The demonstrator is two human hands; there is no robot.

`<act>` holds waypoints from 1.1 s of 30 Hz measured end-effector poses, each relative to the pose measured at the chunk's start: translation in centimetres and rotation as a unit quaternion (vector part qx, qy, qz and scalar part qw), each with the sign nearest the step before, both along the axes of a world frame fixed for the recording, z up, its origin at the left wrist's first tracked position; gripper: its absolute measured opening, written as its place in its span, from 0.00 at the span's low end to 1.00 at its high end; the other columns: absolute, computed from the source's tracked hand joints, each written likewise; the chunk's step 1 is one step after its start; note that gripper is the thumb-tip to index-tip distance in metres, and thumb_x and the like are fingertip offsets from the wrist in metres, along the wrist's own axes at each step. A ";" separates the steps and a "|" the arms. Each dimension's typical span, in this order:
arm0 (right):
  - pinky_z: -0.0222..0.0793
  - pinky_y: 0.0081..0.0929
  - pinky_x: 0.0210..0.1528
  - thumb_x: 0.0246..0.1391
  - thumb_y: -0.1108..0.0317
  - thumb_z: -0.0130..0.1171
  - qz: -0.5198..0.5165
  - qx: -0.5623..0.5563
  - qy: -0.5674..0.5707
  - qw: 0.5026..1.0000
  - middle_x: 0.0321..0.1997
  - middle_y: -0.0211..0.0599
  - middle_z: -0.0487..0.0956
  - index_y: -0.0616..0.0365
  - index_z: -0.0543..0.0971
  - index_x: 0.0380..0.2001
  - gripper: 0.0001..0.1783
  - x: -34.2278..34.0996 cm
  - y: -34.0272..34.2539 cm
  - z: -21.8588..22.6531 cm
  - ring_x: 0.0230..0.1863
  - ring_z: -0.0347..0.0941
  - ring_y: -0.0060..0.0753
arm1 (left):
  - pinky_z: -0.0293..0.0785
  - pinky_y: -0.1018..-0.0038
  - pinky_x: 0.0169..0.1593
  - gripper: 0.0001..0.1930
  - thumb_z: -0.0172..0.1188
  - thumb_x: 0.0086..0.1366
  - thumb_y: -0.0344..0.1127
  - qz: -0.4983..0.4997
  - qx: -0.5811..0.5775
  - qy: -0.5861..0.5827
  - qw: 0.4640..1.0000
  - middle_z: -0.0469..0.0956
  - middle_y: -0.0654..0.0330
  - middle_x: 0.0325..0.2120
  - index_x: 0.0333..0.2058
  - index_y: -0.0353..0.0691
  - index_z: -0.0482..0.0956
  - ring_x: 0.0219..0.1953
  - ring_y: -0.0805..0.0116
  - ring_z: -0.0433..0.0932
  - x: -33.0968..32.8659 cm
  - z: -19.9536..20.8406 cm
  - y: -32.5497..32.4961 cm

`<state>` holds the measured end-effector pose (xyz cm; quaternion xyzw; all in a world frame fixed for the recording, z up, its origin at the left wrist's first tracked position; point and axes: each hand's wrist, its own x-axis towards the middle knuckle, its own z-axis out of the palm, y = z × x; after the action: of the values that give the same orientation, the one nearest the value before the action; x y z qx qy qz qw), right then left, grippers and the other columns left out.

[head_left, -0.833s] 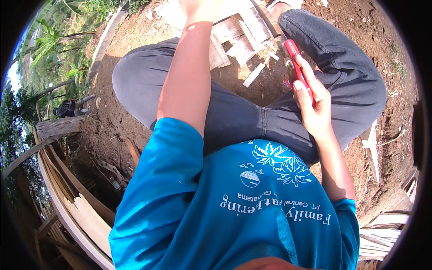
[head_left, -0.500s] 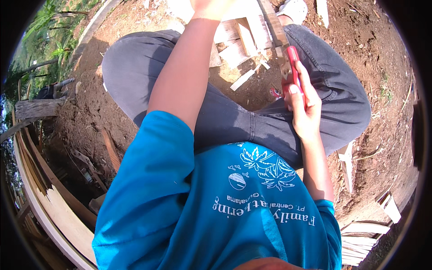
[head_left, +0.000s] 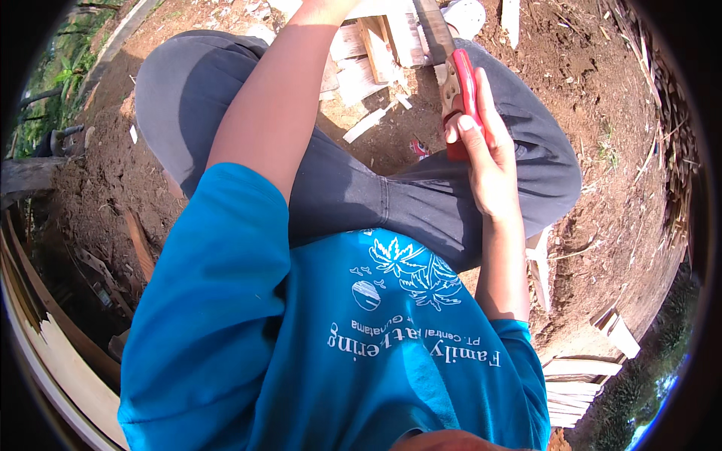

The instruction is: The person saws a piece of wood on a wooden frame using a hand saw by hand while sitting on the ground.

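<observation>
My right hand (head_left: 490,154) is wrapped round the red handle of a handsaw (head_left: 468,86), above my right leg. Its metal blade runs away from me past the top edge, beside pale pieces of wood (head_left: 376,49) on the ground between my legs. My left arm reaches forward over my left leg. Only part of my left hand (head_left: 325,9) shows at the top edge, in bright light next to a pale board; its fingers are out of sight. The blade's far end is also outside the picture.
I sit on brown soil with my legs (head_left: 203,105) folded outward. A loose wood strip (head_left: 365,125) lies between them. Long boards (head_left: 71,368) are at the lower left, and stacked pale slats (head_left: 571,398) at the lower right. Green plants (head_left: 64,71) grow at the far left.
The whole view has swung, so everything sits farther left in the picture. Against my legs, the saw and my right hand have moved slightly forward, away from me. My right hand keeps its grip.
</observation>
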<state>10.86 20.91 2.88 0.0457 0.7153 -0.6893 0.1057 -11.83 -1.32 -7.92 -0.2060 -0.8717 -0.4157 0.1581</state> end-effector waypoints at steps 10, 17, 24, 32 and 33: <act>0.63 0.12 0.31 0.71 0.71 0.52 -0.077 0.071 0.002 0.994 0.32 0.19 0.73 0.50 0.63 0.75 0.31 -0.2 -0.8 -2.2 0.28 0.64 0.09 | 0.79 0.63 0.32 0.08 0.70 0.54 0.42 0.092 -0.014 -0.110 0.990 0.83 0.59 0.23 0.23 0.46 0.84 0.28 0.61 0.83 0.5 0.7 0.5; 0.61 0.11 0.29 0.72 0.70 0.52 -0.090 0.106 -0.015 0.990 0.31 0.19 0.74 0.51 0.64 0.74 0.29 3.3 -0.4 -1.6 0.27 0.64 0.09 | 0.79 0.63 0.33 0.09 0.70 0.53 0.42 0.091 0.060 -0.114 0.987 0.82 0.58 0.23 0.24 0.46 0.84 0.28 0.61 0.83 0.3 0.4 -0.2; 0.65 0.13 0.30 0.72 0.69 0.54 -0.104 0.092 -0.007 0.990 0.33 0.21 0.75 0.52 0.66 0.73 0.28 0.8 -0.5 -2.5 0.28 0.66 0.09 | 0.78 0.62 0.33 0.09 0.70 0.53 0.43 0.078 0.094 -0.120 0.985 0.82 0.58 0.23 0.24 0.45 0.85 0.28 0.60 0.83 -0.2 0.7 0.0; 0.68 0.15 0.51 0.70 0.72 0.56 -0.085 0.135 0.006 0.987 0.59 0.29 0.79 0.60 0.68 0.70 0.27 1.7 0.2 -2.8 0.43 0.70 0.12 | 0.78 0.62 0.33 0.09 0.71 0.53 0.43 0.091 0.089 -0.110 0.986 0.82 0.57 0.23 0.24 0.45 0.85 0.28 0.59 0.82 0.0 1.2 -0.6; 0.66 0.14 0.50 0.70 0.72 0.56 -0.087 0.137 0.005 0.987 0.54 0.25 0.78 0.60 0.68 0.70 0.27 1.5 0.2 -2.9 0.43 0.68 0.11 | 0.78 0.62 0.33 0.09 0.71 0.52 0.43 0.093 0.098 -0.112 0.984 0.82 0.57 0.23 0.24 0.45 0.85 0.28 0.59 0.82 0.1 1.3 -0.3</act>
<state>12.32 21.09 0.01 0.1181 0.7968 -0.5916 0.0346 -11.70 -1.63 -6.58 -0.0590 -0.8543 -0.5031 0.1167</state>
